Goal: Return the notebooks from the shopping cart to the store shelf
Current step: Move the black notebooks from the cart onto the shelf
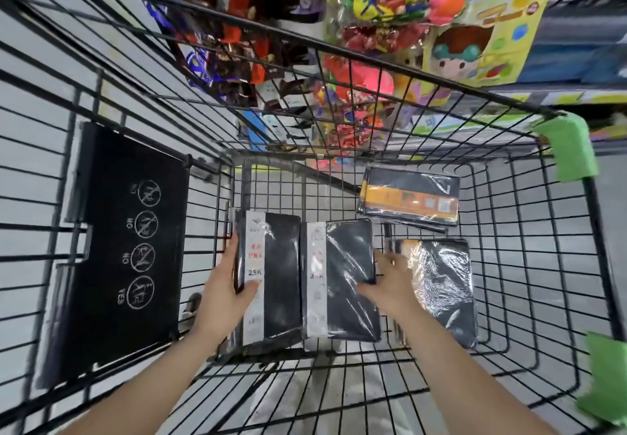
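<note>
Your left hand [230,285] clasps one notebook's [271,278] outer edge, your right hand [390,281] the other's [342,278]; the plastic wrap looks slippery, so grip firmly by the stiff edges.

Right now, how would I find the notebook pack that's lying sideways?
Look inside the black wire shopping cart, toward its far right corner. The sideways notebook pack lies there, beyond both hands. It alone shows a full orange band; the two being gripped have white strips.
</note>
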`<move>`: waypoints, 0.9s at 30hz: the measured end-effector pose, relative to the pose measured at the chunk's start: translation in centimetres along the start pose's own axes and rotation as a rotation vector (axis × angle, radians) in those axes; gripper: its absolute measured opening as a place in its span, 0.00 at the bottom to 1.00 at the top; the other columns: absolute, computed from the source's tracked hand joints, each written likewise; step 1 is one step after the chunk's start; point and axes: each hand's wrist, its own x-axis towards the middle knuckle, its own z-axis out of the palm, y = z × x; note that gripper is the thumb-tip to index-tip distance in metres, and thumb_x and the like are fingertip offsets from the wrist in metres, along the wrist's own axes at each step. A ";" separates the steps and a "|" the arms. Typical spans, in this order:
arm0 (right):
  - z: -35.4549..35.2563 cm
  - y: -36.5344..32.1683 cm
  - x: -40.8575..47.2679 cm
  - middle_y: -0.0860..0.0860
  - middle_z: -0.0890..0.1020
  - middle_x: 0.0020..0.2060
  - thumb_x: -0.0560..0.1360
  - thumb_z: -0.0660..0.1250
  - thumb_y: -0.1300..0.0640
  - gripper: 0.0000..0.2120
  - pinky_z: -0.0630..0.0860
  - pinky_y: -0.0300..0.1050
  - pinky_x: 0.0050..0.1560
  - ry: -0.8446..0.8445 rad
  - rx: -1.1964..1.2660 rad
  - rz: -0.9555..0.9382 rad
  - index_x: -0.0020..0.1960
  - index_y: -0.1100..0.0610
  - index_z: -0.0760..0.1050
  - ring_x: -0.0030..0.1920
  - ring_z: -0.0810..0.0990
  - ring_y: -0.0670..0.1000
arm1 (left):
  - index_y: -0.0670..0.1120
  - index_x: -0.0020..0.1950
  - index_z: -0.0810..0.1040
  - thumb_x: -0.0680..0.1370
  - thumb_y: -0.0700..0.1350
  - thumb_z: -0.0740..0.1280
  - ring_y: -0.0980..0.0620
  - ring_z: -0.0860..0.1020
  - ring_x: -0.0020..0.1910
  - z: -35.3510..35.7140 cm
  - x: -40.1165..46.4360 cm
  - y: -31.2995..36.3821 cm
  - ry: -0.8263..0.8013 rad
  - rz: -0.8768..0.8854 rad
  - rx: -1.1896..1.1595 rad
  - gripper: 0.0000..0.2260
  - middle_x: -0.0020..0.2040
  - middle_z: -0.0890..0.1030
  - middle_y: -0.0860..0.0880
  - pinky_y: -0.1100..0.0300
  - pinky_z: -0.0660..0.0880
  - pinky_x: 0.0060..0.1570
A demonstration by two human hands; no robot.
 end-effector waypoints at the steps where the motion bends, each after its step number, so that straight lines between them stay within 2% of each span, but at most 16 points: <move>1: -0.1 0.0 -0.5 0.53 0.54 0.73 0.68 0.73 0.57 0.44 0.67 0.51 0.68 -0.054 0.050 -0.005 0.75 0.46 0.50 0.70 0.60 0.55 | 0.60 0.75 0.46 0.74 0.37 0.68 0.57 0.74 0.54 0.0 -0.3 0.2 -0.042 -0.009 -0.012 0.41 0.64 0.69 0.59 0.61 0.72 0.55; 3: 0.0 -0.2 -1.7 0.51 0.52 0.75 0.70 0.71 0.63 0.50 0.72 0.42 0.57 -0.230 0.165 0.008 0.75 0.41 0.39 0.67 0.66 0.52 | 0.69 0.71 0.39 0.75 0.38 0.67 0.52 0.76 0.41 0.2 -0.8 0.4 -0.141 -0.049 -0.021 0.44 0.54 0.78 0.54 0.57 0.76 0.41; 4: 0.2 -0.4 -2.2 0.52 0.53 0.75 0.70 0.69 0.66 0.51 0.73 0.42 0.54 -0.288 0.199 0.007 0.74 0.40 0.35 0.66 0.70 0.53 | 0.71 0.69 0.35 0.76 0.40 0.66 0.48 0.76 0.35 0.3 -0.9 0.6 -0.177 -0.071 0.006 0.45 0.47 0.77 0.52 0.53 0.77 0.36; 6: 0.6 -0.8 -2.7 0.54 0.56 0.75 0.71 0.66 0.71 0.53 0.78 0.49 0.54 -0.285 0.213 0.014 0.72 0.37 0.33 0.61 0.76 0.57 | 0.72 0.68 0.33 0.77 0.41 0.65 0.41 0.74 0.28 0.5 -1.0 1.6 -0.218 -0.080 0.044 0.45 0.39 0.71 0.57 0.49 0.78 0.33; 8: 0.5 -1.3 -3.2 0.56 0.64 0.72 0.72 0.64 0.71 0.51 0.77 0.53 0.58 -0.220 0.209 0.000 0.72 0.35 0.36 0.60 0.76 0.59 | 0.72 0.69 0.34 0.77 0.41 0.65 0.41 0.75 0.29 0.5 -1.0 2.7 -0.214 -0.061 0.041 0.44 0.38 0.64 0.60 0.46 0.78 0.36; 11: -1.0 -2.0 -4.5 0.54 0.73 0.65 0.75 0.61 0.67 0.42 0.75 0.51 0.59 -0.149 0.191 -0.073 0.73 0.34 0.43 0.59 0.77 0.56 | 0.73 0.69 0.36 0.77 0.42 0.64 0.39 0.80 0.37 -0.3 -0.9 4.0 -0.184 -0.055 0.055 0.41 0.41 0.72 0.52 0.43 0.78 0.42; 13: -2.9 -2.5 -5.8 0.52 0.76 0.61 0.77 0.59 0.64 0.36 0.78 0.45 0.50 -0.113 0.210 -0.123 0.72 0.34 0.49 0.52 0.78 0.50 | 0.71 0.70 0.38 0.78 0.43 0.62 0.43 0.78 0.34 -1.4 -1.0 5.0 -0.173 -0.032 0.082 0.39 0.39 0.74 0.51 0.48 0.77 0.35; 15: -5.2 -2.7 -7.3 0.49 0.75 0.55 0.78 0.58 0.64 0.30 0.75 0.34 0.41 -0.073 0.195 -0.158 0.72 0.40 0.55 0.47 0.77 0.47 | 0.68 0.72 0.40 0.78 0.43 0.61 0.47 0.72 0.28 -2.7 -1.4 6.8 -0.184 -0.014 0.124 0.36 0.34 0.76 0.44 0.55 0.69 0.27; 17: -7.4 -2.6 -9.1 0.46 0.73 0.55 0.78 0.57 0.64 0.29 0.73 0.29 0.44 -0.006 0.193 -0.192 0.71 0.38 0.54 0.53 0.77 0.49 | 0.67 0.73 0.41 0.79 0.43 0.60 0.49 0.69 0.26 -4.0 -2.2 9.1 -0.189 0.023 0.156 0.35 0.35 0.77 0.38 0.60 0.65 0.25; 19: -9.4 -2.3 -11.0 0.45 0.74 0.57 0.78 0.58 0.62 0.29 0.71 0.33 0.49 0.084 0.170 -0.235 0.68 0.35 0.54 0.58 0.77 0.52 | 0.69 0.72 0.42 0.79 0.43 0.59 0.51 0.68 0.25 -5.2 -3.2 11.7 -0.190 0.069 0.177 0.34 0.34 0.76 0.42 0.62 0.64 0.23; 21: -11.1 -2.0 -13.0 0.48 0.75 0.61 0.79 0.58 0.61 0.27 0.73 0.39 0.51 0.147 0.183 -0.249 0.72 0.40 0.57 0.57 0.77 0.53 | 0.70 0.72 0.44 0.79 0.43 0.59 0.47 0.69 0.26 -5.9 -4.0 13.9 -0.189 0.117 0.163 0.33 0.32 0.74 0.46 0.59 0.65 0.26; 23: -12.9 -1.8 -15.0 0.51 0.70 0.69 0.79 0.58 0.61 0.26 0.72 0.46 0.60 0.191 0.255 -0.260 0.73 0.45 0.58 0.61 0.75 0.56 | 0.69 0.72 0.45 0.79 0.43 0.59 0.42 0.74 0.30 -6.3 -4.7 16.1 -0.182 0.178 0.151 0.32 0.35 0.73 0.55 0.58 0.67 0.30; 24: -13.8 -1.7 -16.0 0.50 0.65 0.72 0.79 0.57 0.62 0.25 0.73 0.43 0.59 0.195 0.292 -0.281 0.74 0.48 0.58 0.63 0.73 0.55 | 0.67 0.73 0.46 0.79 0.43 0.59 0.43 0.75 0.33 -6.4 -5.2 17.4 -0.182 0.212 0.144 0.32 0.40 0.73 0.58 0.58 0.68 0.32; 26: -15.4 -1.8 -17.7 0.48 0.66 0.68 0.80 0.55 0.64 0.24 0.73 0.29 0.47 0.173 0.368 -0.322 0.74 0.54 0.58 0.60 0.71 0.48 | 0.63 0.74 0.49 0.79 0.40 0.58 0.52 0.75 0.35 -6.3 -5.9 19.8 -0.177 0.257 0.104 0.30 0.57 0.73 0.59 0.60 0.70 0.34; 27: -16.4 -1.6 -18.4 0.47 0.68 0.64 0.80 0.55 0.65 0.23 0.72 0.27 0.42 0.171 0.410 -0.338 0.74 0.55 0.58 0.58 0.70 0.46 | 0.61 0.75 0.51 0.79 0.40 0.59 0.56 0.76 0.36 -6.1 -6.4 21.1 -0.169 0.278 0.095 0.30 0.61 0.71 0.59 0.62 0.71 0.35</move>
